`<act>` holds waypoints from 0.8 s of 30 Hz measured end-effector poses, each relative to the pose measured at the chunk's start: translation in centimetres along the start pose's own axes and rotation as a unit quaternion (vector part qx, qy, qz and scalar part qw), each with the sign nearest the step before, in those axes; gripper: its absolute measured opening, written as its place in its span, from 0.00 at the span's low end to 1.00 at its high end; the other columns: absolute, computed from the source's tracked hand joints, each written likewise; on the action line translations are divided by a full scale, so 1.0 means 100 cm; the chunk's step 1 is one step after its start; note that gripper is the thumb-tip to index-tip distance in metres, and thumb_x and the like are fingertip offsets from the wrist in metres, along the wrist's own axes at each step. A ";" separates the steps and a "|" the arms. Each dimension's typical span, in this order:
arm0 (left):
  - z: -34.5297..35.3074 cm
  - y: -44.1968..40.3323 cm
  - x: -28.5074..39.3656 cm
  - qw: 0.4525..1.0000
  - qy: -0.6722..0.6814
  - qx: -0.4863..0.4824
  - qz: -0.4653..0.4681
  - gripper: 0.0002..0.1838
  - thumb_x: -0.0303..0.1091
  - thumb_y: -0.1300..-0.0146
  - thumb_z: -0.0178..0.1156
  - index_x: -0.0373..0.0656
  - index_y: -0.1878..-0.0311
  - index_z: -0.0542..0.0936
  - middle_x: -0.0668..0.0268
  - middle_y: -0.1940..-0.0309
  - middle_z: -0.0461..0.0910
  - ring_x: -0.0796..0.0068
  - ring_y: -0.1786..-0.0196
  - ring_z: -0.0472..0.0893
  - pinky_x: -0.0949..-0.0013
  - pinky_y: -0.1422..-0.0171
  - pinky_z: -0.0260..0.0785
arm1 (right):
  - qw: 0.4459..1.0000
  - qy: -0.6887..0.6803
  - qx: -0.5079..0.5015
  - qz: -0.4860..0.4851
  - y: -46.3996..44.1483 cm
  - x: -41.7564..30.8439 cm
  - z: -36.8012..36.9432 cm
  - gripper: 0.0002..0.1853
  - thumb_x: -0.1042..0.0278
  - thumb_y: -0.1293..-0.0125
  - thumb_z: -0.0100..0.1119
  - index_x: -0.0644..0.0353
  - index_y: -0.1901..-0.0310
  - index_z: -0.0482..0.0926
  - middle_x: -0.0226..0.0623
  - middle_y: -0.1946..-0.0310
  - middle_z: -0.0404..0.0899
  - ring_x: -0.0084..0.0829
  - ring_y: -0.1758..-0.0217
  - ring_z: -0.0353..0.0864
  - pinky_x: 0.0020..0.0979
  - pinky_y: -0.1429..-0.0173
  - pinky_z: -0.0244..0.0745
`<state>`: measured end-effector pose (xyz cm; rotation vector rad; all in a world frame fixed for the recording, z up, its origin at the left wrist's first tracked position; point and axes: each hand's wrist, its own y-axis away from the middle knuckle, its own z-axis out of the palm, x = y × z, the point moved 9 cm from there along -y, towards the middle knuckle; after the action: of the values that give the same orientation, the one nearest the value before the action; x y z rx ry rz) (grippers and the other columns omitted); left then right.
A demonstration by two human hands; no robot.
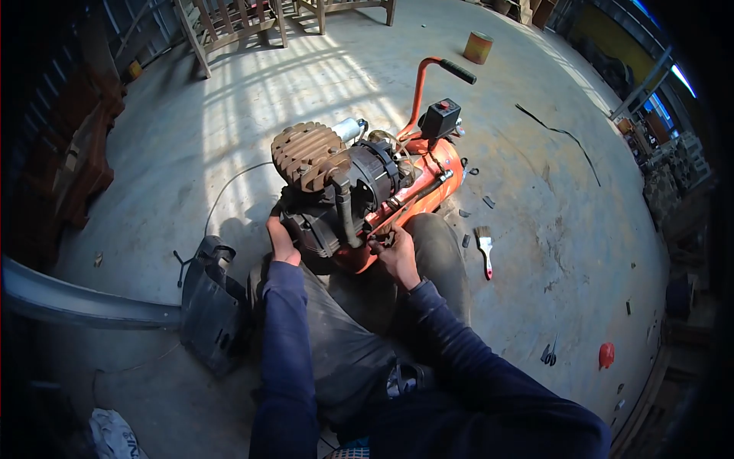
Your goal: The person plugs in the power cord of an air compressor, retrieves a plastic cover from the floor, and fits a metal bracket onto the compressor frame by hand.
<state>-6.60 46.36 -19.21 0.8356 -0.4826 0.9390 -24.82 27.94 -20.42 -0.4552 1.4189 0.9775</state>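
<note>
An air compressor with an orange tank [430, 180], a brown finned cylinder head [310, 155] and a black motor housing [312, 229] stands between my legs. My left hand [283, 242] is against the left side of the housing, its fingers mostly hidden behind it. Low on the compressor's right side, my right hand [399, 258] has its fingers closed around something small and dark that I cannot make out. A black hose [345, 210] bends down from the cylinder head between both hands. The pressure switch box [440, 118] with a red knob sits at the far end.
A black plastic cover [214, 306] lies left of my leg, near a metal beam [92, 298]. On the floor to the right are a paintbrush [485, 252], scissors [549, 354] and a red piece [606, 355]. A tin [478, 47] and wooden frames [233, 30] stand farther back.
</note>
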 end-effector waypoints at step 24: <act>-0.005 -0.016 -0.008 0.999 0.001 -0.033 0.013 0.19 0.48 0.34 0.51 0.45 0.53 0.82 0.69 0.61 0.83 0.74 0.60 0.81 0.70 0.54 0.73 | 0.954 -0.241 -0.073 0.162 0.007 0.018 0.012 0.04 0.74 0.34 0.59 0.64 0.65 0.78 0.29 0.70 0.78 0.24 0.66 0.81 0.26 0.66 0.73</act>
<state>-5.64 45.80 -20.76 0.7700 -0.5207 0.9442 -24.90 29.83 -21.75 -0.0731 0.9934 1.3600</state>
